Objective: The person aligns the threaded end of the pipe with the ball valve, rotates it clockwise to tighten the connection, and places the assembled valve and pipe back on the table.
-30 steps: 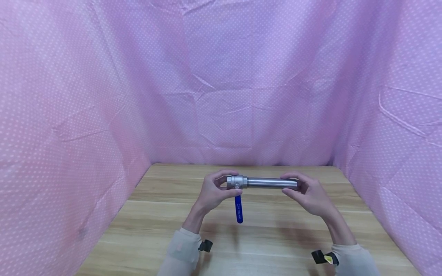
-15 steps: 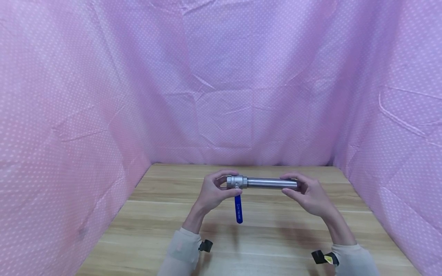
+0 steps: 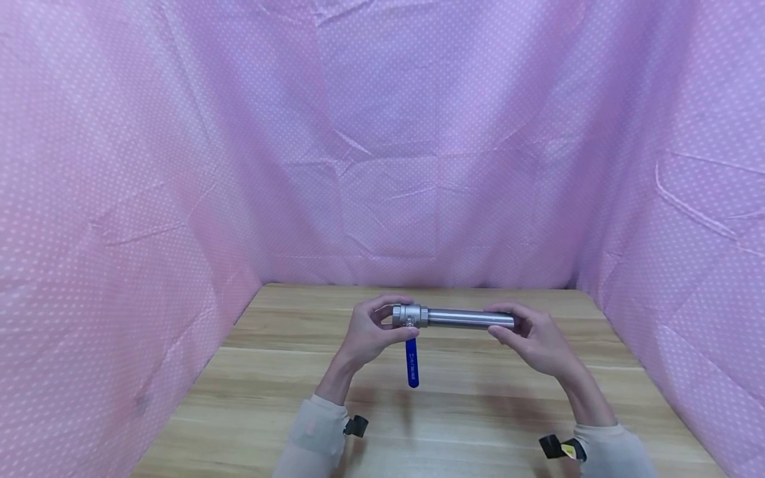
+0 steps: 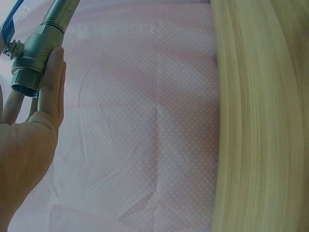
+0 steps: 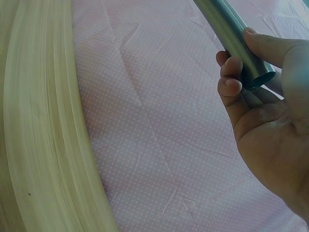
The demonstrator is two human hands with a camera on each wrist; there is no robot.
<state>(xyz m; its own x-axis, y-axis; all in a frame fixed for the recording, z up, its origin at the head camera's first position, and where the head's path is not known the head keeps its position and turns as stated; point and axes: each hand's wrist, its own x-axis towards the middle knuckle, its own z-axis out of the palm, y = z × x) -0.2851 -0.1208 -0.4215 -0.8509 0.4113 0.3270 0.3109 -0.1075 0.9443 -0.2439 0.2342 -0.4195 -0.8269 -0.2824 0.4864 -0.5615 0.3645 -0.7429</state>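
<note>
Between the two hands a metal ball valve (image 3: 409,315) and a smooth steel pipe (image 3: 460,318) are held in line above the table. My left hand (image 3: 366,335) grips the valve body, thumb on the near side and fingers on the far side. From the valve a blue lever handle (image 3: 412,364) points toward me. At the pipe's other end, my right hand (image 3: 538,338) pinches it between thumb and fingers. Thread rings show where pipe (image 4: 60,14) meets valve (image 4: 41,50) in the left wrist view. The right wrist view shows the pipe's open end (image 5: 260,79).
A wooden table (image 3: 287,372) lies beneath the hands. Pink dotted cloth (image 3: 382,166) hangs behind it and along both sides. Black straps (image 3: 356,425) sit at the wrists over light sleeves.
Both hands stay nearly in place. The pipe's right end dips very slightly, and the blue lever's tip shifts a touch to the left.
</note>
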